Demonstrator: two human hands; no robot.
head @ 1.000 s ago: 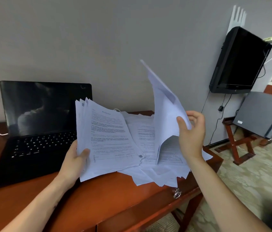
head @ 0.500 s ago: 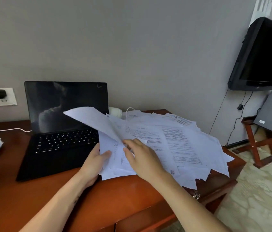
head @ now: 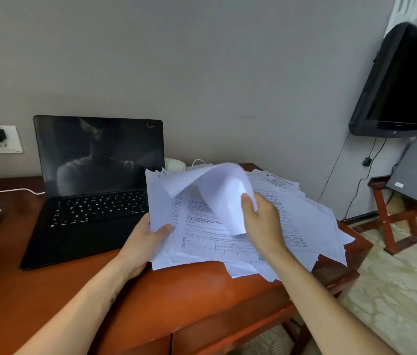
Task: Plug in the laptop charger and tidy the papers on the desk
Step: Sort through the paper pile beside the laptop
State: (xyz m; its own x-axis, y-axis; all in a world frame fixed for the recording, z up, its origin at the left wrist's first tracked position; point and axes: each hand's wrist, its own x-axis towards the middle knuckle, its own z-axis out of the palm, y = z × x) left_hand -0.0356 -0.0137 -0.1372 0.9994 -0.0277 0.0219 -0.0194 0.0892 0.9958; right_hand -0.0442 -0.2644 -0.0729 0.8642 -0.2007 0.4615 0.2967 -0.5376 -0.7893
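- While papers (head: 305, 221) overhang the surface's (head: 189, 290) front-right edge, bare wood runs along its front.
- Their stack (head: 202, 237) is gripped by the left hand (head: 143, 244).
- One curled sheet (head: 222, 193) is pinched by the right hand (head: 261, 221).

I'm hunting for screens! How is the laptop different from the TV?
The laptop sits open on the desk; the TV hangs on the wall. The laptop has a keyboard; the TV has none. Both are black with dark screens.

Bare desk (head: 189, 290) front; laptop (head: 92, 213), papers (head: 305, 221) crowd behind.
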